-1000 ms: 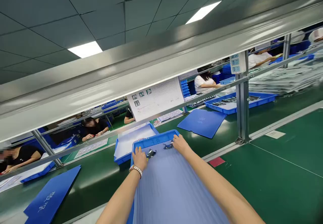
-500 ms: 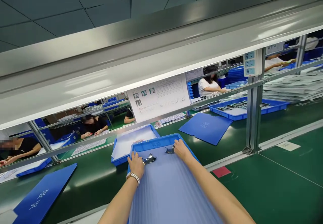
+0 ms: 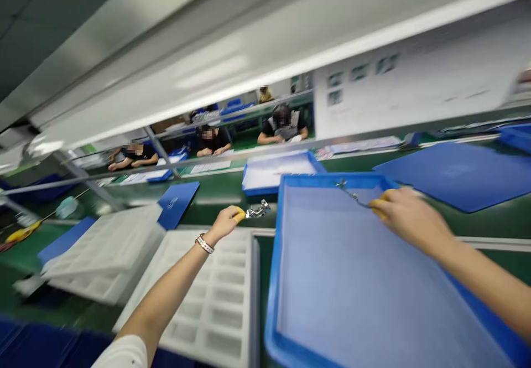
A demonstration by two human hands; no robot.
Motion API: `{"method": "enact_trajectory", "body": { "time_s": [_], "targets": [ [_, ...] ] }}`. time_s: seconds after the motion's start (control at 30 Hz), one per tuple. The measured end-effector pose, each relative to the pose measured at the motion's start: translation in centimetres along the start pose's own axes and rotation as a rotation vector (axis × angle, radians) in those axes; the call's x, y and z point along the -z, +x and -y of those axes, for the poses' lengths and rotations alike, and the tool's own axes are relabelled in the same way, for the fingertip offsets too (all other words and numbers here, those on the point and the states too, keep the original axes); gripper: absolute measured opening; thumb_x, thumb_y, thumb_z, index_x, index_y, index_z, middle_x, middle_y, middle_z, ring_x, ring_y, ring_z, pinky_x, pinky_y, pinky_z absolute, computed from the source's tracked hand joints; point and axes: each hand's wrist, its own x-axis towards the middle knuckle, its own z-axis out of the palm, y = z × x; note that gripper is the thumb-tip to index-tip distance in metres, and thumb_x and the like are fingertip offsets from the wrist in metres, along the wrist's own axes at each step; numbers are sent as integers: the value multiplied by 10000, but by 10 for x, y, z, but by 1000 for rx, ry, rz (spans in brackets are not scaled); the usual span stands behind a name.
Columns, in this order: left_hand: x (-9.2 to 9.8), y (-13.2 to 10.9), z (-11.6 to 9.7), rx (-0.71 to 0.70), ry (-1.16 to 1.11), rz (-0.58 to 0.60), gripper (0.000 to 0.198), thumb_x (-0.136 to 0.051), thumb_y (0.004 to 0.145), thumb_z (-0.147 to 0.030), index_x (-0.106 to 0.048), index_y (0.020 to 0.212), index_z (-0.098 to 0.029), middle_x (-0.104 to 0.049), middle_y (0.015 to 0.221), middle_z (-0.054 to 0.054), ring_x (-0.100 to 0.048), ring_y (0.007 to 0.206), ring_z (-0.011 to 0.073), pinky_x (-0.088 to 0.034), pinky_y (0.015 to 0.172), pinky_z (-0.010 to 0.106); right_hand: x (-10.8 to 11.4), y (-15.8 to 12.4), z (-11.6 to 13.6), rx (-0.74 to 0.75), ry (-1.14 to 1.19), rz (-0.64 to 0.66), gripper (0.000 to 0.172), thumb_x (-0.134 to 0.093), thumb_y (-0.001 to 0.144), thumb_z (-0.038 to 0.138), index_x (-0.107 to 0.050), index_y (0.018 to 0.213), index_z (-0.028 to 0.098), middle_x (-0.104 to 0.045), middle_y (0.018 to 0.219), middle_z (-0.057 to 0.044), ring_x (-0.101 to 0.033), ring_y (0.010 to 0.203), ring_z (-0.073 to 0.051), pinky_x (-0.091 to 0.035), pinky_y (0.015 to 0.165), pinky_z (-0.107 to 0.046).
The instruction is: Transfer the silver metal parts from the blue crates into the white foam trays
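Left hand [image 3: 226,222] pinches a shiny part [image 3: 258,210], long axis rightward — right hand [image 3: 409,217] pinches a thin strip [image 3: 355,196], slanting far-left.

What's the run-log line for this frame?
left hand: pinching shiny part, outside blue tray | right hand: pinching thin part, at blue tray's far end | yellow finger covers: both hands | view: blurred

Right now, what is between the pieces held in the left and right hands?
In the head view, the blue tray's left rim and some pale lining show between them.
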Motion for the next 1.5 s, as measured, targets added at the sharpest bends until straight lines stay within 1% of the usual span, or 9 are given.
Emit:
{"method": "enact_trajectory", "body": {
  "time_s": [0.1, 0.2, 0.3, 0.37, 0.53, 0.77, 1.2, 1.37, 1.5],
  "targets": [
    [45, -100, 60, 188, -185, -21, 238, -598, 852, -393, -696, 834, -177, -685, 872, 40, -586, 846, 196, -443, 811, 313, 36, 10, 132, -78, 148, 36, 421, -359, 1014, 522, -711, 990, 292, -565, 834, -80, -484, 758, -238, -357, 670, -396],
    [58, -195, 121, 394, -388, -100, 295, -633, 819, -461, -676, 832, -169, -694, 898, 48, -607, 899, 206, -447, 864, 328, 43, 11, 289, -63, 477, 29, 216, -527, 972, 263, -634, 1149, 324, -585, 984, -56, -536, 812, -206, -442, 678, -364],
    [53, -266, 169, 582, -510, -172, 358, -673, 755, -520, -656, 797, -165, -696, 866, 53, -626, 893, 220, -457, 889, 355, -3, -12, 406, -4, 606, 257, 260, -479, 931, 51, -652, 1040, 211, -601, 910, -49, -512, 788, -155, -443, 633, -286],
    [48, -295, 189, 609, -545, -167, 363, -671, 756, -528, -658, 795, -168, -700, 871, 53, -631, 908, 226, -457, 909, 362, -48, -37, 442, 44, 515, 485, 308, -439, 891, -24, -657, 844, 189, -596, 817, -40, -489, 765, -158, -403, 611, -285],
    [44, -316, 210, 523, -530, -19, 288, -639, 820, -451, -686, 834, -167, -707, 912, 52, -623, 921, 221, -461, 892, 345, -109, -72, 438, 232, 379, 914, 282, -505, 815, -40, -648, 719, 183, -580, 775, -52, -492, 797, -183, -321, 607, -323],
    [38, -316, 220, 415, -458, 63, 228, -572, 890, -358, -707, 905, -175, -690, 967, 57, -624, 930, 208, -481, 853, 326, -114, -60, 435, 351, 328, 1122, 260, -527, 788, -20, -659, 713, 191, -600, 805, -67, -515, 829, -192, -293, 618, -331],
    [41, -316, 216, 318, -403, 85, 222, -534, 944, -318, -712, 906, -191, -694, 1027, 67, -642, 964, 192, -510, 894, 326, -140, -43, 500, 408, -94, 1540, 219, -592, 791, 3, -726, 761, 174, -692, 785, -113, -676, 777, -238, -441, 674, -351],
    [59, -319, 202, 220, -246, 166, 210, -518, 935, -261, -665, 805, -184, -662, 857, 42, -604, 819, 175, -483, 777, 305, -115, -30, 493, 386, -64, 1380, 240, -571, 787, -21, -719, 794, 167, -672, 737, -94, -647, 704, -233, -401, 593, -334],
    [72, -321, 190, 118, -42, 232, 231, -504, 912, -214, -601, 705, -184, -616, 739, 25, -547, 724, 167, -429, 746, 313, -92, -7, 494, 374, 91, 938, 207, -572, 866, 55, -704, 972, 174, -663, 880, -85, -587, 791, -211, -407, 657, -340]
  ]
}}
